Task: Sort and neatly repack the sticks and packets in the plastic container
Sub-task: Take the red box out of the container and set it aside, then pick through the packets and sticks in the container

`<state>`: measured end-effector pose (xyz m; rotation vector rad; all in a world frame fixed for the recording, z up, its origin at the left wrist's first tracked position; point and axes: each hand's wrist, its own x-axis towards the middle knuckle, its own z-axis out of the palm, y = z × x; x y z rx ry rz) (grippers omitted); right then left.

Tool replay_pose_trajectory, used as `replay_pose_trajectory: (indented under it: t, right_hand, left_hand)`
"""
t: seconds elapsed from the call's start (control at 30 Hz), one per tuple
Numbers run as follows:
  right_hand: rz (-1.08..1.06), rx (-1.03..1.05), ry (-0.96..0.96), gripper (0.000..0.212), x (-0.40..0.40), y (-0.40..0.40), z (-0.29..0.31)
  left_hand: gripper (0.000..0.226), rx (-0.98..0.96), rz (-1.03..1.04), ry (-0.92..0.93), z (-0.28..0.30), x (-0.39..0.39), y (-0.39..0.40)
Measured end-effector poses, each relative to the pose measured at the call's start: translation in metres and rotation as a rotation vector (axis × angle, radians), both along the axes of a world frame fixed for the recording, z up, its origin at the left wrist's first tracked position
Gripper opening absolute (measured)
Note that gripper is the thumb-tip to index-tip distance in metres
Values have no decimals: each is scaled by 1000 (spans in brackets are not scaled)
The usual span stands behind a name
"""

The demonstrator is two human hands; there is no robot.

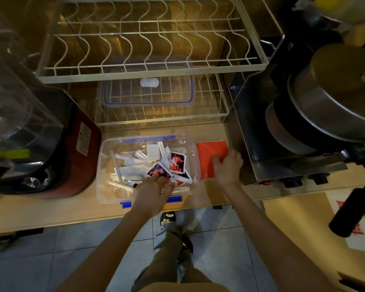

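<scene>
A clear plastic container (105, 186) with blue clips sits on the wooden counter. Inside lie several white paper-wrapped sticks (133, 161) in a loose heap and a few red, black and white packets (177, 162) on the right side. My left hand (156, 188) reaches into the container's near side, fingers spread, fingertips touching the lowest packets; whether it grips one is hidden. My right hand (228, 165) rests outside the container on a stack of orange-red packets (210, 157) lying on the counter just to its right, fingers pressed on the stack.
The container's clear lid (148, 91) with a blue seal lies on a wire rack (160, 116) behind. A larger wire dish rack (152, 66) hangs above. A red appliance (80, 157) stands left, a steel machine (282, 154) with a black handle (350, 211) right. Counter edge is near me.
</scene>
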<state>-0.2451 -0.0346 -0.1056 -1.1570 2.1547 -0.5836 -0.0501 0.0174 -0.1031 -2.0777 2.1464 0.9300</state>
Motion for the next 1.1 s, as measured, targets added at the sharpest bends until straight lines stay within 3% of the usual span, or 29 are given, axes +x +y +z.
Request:
replay_pose_trajectory:
  t: [0.1,0.17,0.23,0.37,0.47,0.7,0.83,0.9,0.97,1.1]
  right_hand:
    - [185,-144,100,47,20,-4,16]
    - [285,-215,57,40,37,-9,26]
    - [358,-236,-18,35,56,-15,31]
    - [439,-136,-163,29,94,-26,22]
    - [428,-45,-171,37,117,-31,9]
    - [550,108,98,62,145,-40,-17]
    - [576,78,277,56,152,-39,-21]
    - [561,53,278,52,152,-39,-20]
    - [519,46,190,48,149,-38,-17]
    - [340,30,-232,39,143,-33,-9]
  left_hand:
    - [27,131,181,376,17,7,-10]
    - [18,149,289,512,22,19,-18]
    - [13,106,334,459,20,34,-25]
    - [29,73,345,257,11,60,-37]
    - [42,107,326,146,3,69,-42]
    - [42,136,277,-25,-11,72,-44]
    - [38,117,215,-46,-10,71,-43]
    - [36,99,205,-21,-11,72,-42]
    - [39,102,221,31,-13,75,-44]
    - [31,58,249,154,-14,82,-51]
